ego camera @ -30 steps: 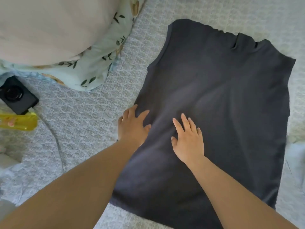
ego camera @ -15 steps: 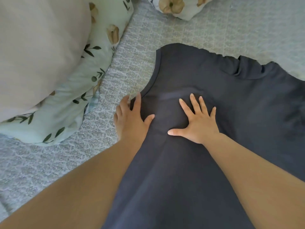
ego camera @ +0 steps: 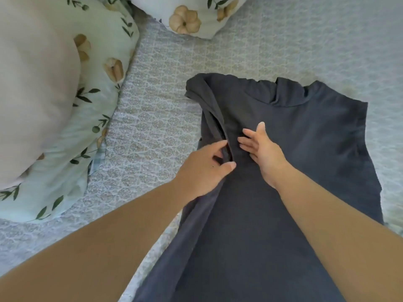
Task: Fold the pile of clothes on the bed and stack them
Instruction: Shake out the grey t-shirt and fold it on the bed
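**Left edge gathered for a fold**

The shirt [ego camera: 294, 171] lies flat on the bed [ego camera: 283, 51]. The left hand [ego camera: 202, 168] pinches its left edge, seemingly to turn it inward, while the right hand [ego camera: 263, 151], fingers spread, pins the cloth as an anchor.

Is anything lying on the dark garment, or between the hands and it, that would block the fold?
Nothing visible does. The left hand pinches the dark garment at its left edge, the right hand rests flat on it, and no other item lies on the cloth.
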